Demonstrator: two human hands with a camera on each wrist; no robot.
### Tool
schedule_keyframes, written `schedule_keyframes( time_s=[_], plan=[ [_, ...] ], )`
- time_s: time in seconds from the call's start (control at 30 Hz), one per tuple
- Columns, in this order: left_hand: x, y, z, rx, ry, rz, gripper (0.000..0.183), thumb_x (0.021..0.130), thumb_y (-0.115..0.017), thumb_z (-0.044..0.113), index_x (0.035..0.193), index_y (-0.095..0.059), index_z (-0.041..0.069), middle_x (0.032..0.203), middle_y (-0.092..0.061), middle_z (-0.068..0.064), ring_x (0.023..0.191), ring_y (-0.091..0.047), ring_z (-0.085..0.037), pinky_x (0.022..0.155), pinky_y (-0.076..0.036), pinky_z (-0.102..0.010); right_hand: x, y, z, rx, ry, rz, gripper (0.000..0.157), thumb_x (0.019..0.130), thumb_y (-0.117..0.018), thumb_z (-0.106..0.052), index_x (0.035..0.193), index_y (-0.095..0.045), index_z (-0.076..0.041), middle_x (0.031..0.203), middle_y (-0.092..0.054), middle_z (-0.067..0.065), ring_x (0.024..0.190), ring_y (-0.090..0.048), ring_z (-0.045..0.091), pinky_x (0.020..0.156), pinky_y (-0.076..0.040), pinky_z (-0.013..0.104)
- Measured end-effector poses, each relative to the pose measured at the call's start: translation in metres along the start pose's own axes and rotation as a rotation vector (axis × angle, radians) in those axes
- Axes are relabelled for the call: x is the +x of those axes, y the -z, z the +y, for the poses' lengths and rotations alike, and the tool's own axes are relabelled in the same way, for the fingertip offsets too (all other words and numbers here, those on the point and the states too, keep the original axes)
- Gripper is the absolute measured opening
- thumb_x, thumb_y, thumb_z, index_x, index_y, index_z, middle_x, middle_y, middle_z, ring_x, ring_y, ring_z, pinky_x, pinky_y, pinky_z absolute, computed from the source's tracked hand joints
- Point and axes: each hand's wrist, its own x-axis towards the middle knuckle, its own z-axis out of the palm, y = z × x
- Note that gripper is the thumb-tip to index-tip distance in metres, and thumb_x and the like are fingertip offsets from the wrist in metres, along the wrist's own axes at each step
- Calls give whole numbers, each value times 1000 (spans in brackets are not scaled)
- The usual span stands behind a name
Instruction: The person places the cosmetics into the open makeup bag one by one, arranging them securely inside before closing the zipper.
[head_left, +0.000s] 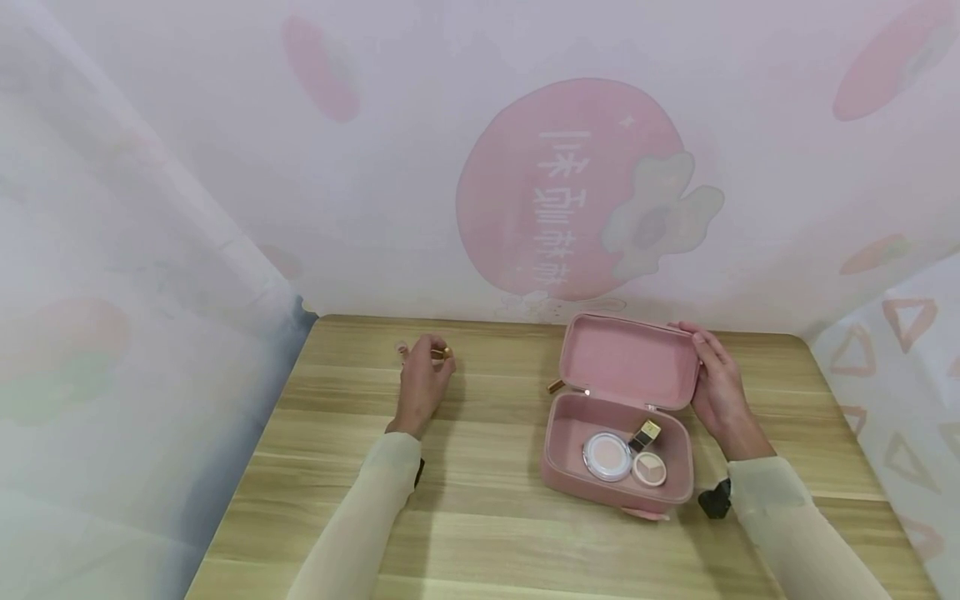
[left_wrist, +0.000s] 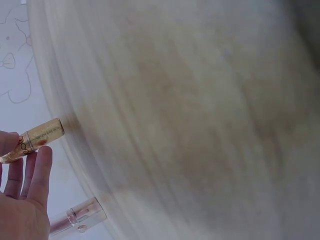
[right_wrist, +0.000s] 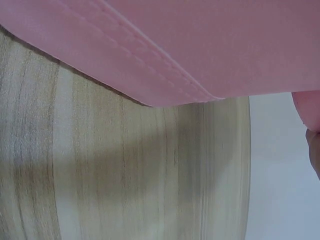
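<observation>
Gold tube sits pinched in my left grip over the surface; loosening could drop it. My right grip pinches the pink case lid; slipping might close it.

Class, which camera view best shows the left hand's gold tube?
The left wrist view: the gold tube looks largest there, its dark lettering visible, though the left hand hides part. The head view shows it small and partly hidden; the right wrist view misses it entirely.
</observation>
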Motion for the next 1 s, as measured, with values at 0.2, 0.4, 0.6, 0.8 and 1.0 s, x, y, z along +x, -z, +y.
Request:
schedule_keyframes(
  time_s=[0.2,0.4,0.6,0.8,1.0],
  plan=[
    [-4,0,4,-11,-23,0,23,103,-72,3,122,-61,6,122,-69,-12,118,-74,-31,98,-66,-41,0,0,-1,-1,4,3,32,118,-47,-18,132,-76,-15,136,-76,-7,123,-69,9,94,-59,25],
    [-9,-1,13,-24,-43,12,23,102,-72,4,123,-62,6,123,-70,-12,117,-73,-31,96,-67,-41,0,0,-1,12,16,2,32,117,-47,-16,131,-76,-13,135,-77,-6,122,-69,8,94,-59,23],
    [-14,-2,25,-60,-72,-7,24,103,-72,5,124,-63,6,123,-71,-11,117,-73,-30,95,-67,-40,-1,1,-1,11,22,3,32,117,-47,-16,132,-75,-13,135,-77,-5,121,-70,8,93,-60,23],
    [-18,-3,41,-70,-84,-36,24,102,-73,5,124,-63,7,121,-72,-9,118,-73,-30,96,-67,-40,-1,2,-1,15,24,0,32,118,-46,-16,131,-75,-13,135,-77,-5,122,-70,8,94,-59,23],
    [-22,-4,59,-79,-132,-46,22,103,-72,7,123,-64,7,120,-71,-8,118,-73,-28,94,-67,-34,0,1,-1,24,28,2,32,118,-46,-16,131,-75,-12,135,-77,-4,123,-69,8,95,-58,22]
  ],
)
